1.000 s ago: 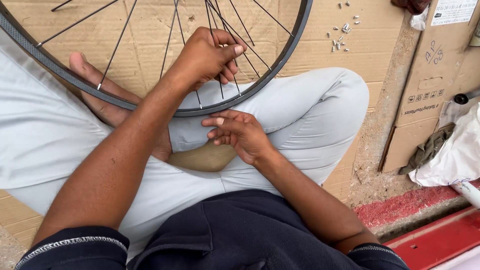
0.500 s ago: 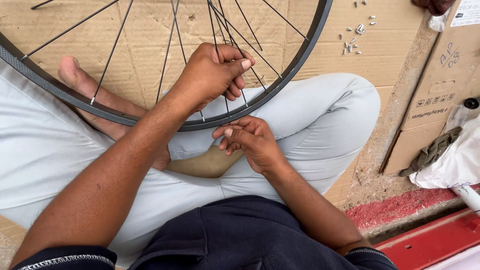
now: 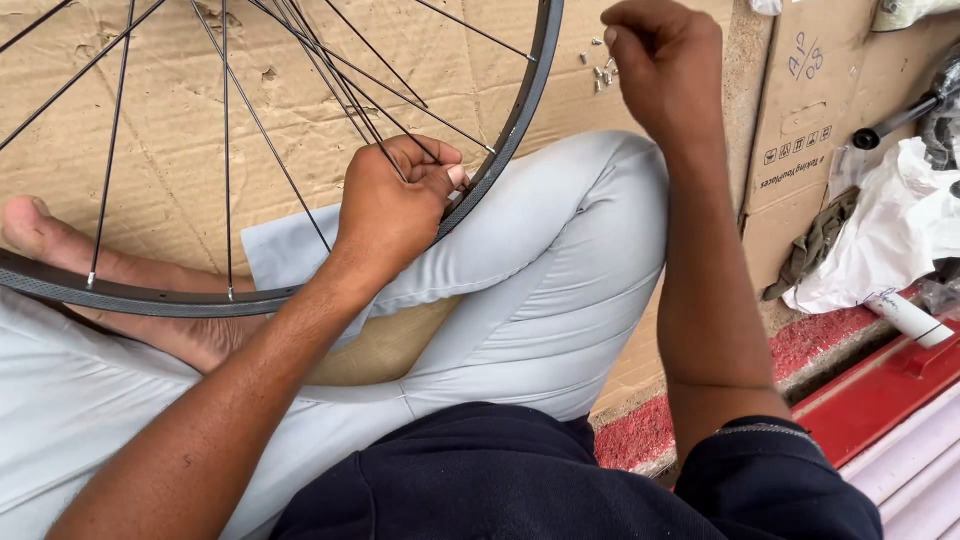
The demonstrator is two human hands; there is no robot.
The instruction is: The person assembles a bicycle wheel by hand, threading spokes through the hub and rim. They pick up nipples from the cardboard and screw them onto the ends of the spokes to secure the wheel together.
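Note:
A black bicycle wheel rim (image 3: 520, 110) with thin spokes (image 3: 225, 150) rests across my crossed legs in pale grey trousers (image 3: 540, 260). My left hand (image 3: 395, 205) is closed around spokes close to the rim's inner edge. My right hand (image 3: 665, 65) is raised to the upper right, fingers curled, near several small metal nipples (image 3: 603, 68) lying on the cardboard; whether it holds one I cannot tell. My bare foot (image 3: 60, 250) shows under the rim at left.
Flattened cardboard (image 3: 300, 60) covers the floor under the wheel. A cardboard box (image 3: 810, 110) stands at right, with a white plastic bag (image 3: 890, 240), a grey rag (image 3: 815, 245) and a red step (image 3: 880, 385) beside it.
My right hand left my lap and rose to the upper right by the small nipples. The left hand stayed gripping the spokes while the view shifted, rim now lower right.

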